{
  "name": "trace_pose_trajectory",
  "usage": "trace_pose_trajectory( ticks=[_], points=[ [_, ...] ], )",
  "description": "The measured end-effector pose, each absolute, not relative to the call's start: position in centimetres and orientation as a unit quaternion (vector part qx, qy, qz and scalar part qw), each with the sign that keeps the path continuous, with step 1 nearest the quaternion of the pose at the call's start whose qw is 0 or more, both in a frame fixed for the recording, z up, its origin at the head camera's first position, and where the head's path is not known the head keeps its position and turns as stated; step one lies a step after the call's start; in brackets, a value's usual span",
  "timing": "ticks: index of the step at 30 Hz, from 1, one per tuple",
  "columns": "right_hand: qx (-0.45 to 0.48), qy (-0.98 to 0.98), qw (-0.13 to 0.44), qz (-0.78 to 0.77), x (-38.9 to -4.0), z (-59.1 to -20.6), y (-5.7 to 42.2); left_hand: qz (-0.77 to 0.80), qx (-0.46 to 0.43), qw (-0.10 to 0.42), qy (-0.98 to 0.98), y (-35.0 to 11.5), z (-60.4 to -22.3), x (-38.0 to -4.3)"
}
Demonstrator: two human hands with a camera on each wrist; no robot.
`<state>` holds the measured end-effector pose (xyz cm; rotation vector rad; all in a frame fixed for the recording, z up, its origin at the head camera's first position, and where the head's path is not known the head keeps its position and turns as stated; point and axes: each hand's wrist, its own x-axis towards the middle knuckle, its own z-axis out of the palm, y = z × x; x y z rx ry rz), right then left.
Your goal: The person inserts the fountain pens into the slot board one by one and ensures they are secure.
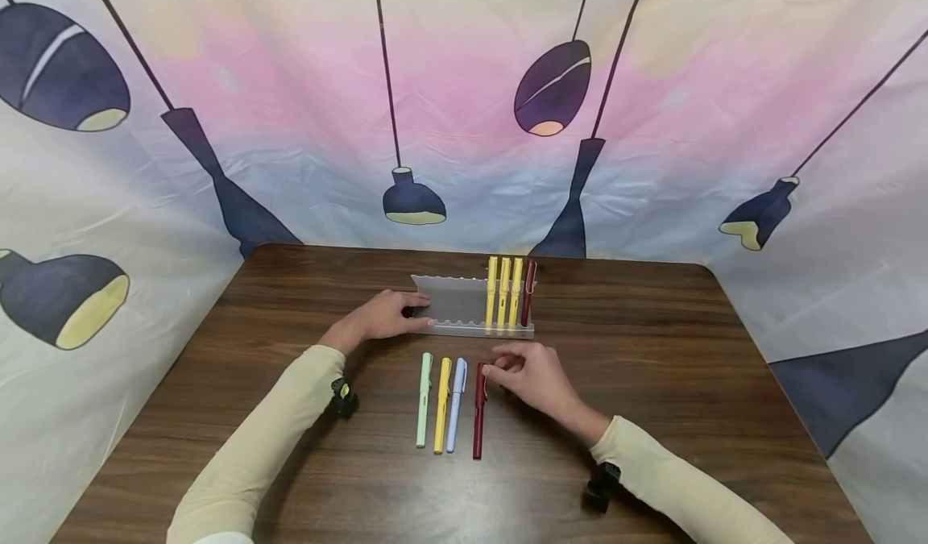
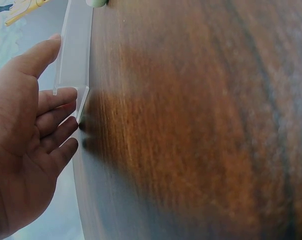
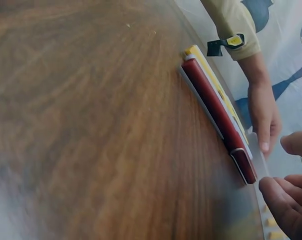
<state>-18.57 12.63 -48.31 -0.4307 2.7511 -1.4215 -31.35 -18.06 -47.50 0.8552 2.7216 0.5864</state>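
Observation:
A clear pen rack stands toward the back of the table. Three yellow pens and a dark red pen lean in its right part. My left hand holds the rack's left end, thumb at the front edge and fingers at the side. In front of it lie a light green pen, a yellow pen, a light blue pen and another dark red pen. By that red pen's cap end is my right hand, thumb and forefinger apart, gripping nothing.
The brown wooden table has rounded back corners. A cloth printed with hanging lamps rises behind it and along both sides. A small black camera sits on each wrist, the left one and the right one.

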Motion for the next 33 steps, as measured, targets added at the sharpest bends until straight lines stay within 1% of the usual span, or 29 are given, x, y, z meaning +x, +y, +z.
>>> trace_pose_trajectory(
  ticks=[7, 13, 33],
  points=[
    [-0.138, 0.888, 0.022, -0.439, -18.4, -48.9, 11.9, 0.201, 0.288, 0.116, 0.929, -18.0, -47.6, -31.4],
    [-0.149, 0.893, 0.016, -0.425, -18.6, -49.3, 11.5, 0.201, 0.283, 0.119, 0.930, -18.0, -47.7, -31.5],
    [-0.153, 0.908, 0.041, -0.388, -19.2, -49.4, 10.8, 0.202, 0.292, 0.109, 0.929, -18.2, -48.1, -31.5]
  ],
)
